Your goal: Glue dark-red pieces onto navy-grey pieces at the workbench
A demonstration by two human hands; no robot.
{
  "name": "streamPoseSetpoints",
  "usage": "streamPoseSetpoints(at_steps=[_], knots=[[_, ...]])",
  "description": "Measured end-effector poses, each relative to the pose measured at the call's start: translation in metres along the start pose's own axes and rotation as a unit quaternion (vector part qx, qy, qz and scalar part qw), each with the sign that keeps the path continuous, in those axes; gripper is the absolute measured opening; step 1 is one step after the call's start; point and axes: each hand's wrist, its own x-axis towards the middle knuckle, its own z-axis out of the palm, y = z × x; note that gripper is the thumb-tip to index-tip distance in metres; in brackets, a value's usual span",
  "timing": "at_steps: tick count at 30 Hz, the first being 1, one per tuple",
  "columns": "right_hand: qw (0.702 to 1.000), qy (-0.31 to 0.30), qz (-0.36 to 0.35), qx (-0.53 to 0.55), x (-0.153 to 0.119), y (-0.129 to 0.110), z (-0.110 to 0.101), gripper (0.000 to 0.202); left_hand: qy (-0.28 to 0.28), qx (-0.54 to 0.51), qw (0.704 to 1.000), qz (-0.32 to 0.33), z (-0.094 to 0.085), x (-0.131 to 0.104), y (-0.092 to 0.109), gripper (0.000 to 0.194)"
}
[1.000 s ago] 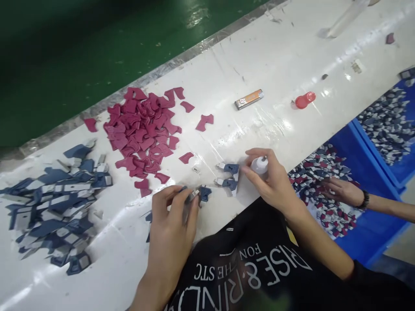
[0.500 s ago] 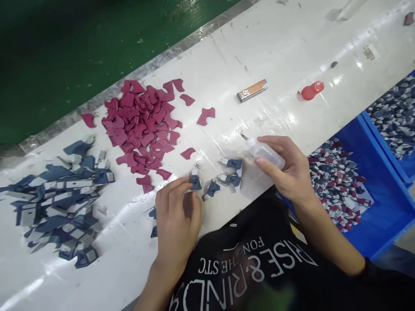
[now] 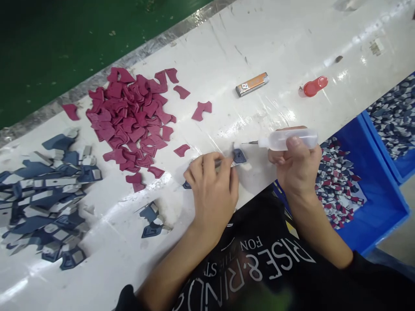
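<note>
My right hand [image 3: 298, 160] is closed around a clear plastic squeeze bottle [image 3: 309, 137], tilted nearly level with its thin metal needle tip pointing left. Just below that tip lies a small dark blue and grey moulded piece [image 3: 240, 156], its recessed face up. My left hand [image 3: 215, 190] is curled on the table, its fingertips pinched at the left edge of this piece. More blue pieces are partly hidden beneath those fingers. Two or so similar blue and grey pieces [image 3: 151, 221] rest to the left of my wrist.
A heap of maroon flat pieces [image 3: 129, 116] and a pile of blue and grey pieces [image 3: 48, 190] cover the left side. An orange lighter [image 3: 252, 84] and a red cap [image 3: 315, 86] lie farther back. Blue bins [image 3: 385, 207] of small pieces stand right, below the table edge.
My left hand has moved right, onto the row of blue pieces. My right hand has shifted right and turned the bottle so its needle sits over a piece.
</note>
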Motion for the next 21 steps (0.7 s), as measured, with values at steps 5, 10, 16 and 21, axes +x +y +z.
streamPoseSetpoints(at_steps=[5,10,16,21], knots=[[0.995,-0.005,-0.050,-0.084,-0.006,0.008,0.003,0.036,-0.004,0.006,1.000,-0.011,-0.008,0.003,-0.005,0.025],[0.978,0.000,-0.094,-0.188,-0.013,0.010,0.007,0.037,-0.007,-0.006,1.000,0.009,0.000,0.003,-0.003,0.027],[0.970,0.003,-0.104,-0.221,-0.018,0.013,0.004,0.038,0.024,-0.015,1.000,-0.007,0.005,0.004,-0.003,0.021],[0.977,-0.024,-0.106,-0.184,-0.020,0.017,0.004,0.032,0.019,-0.025,0.999,-0.014,0.004,0.006,-0.002,0.018]])
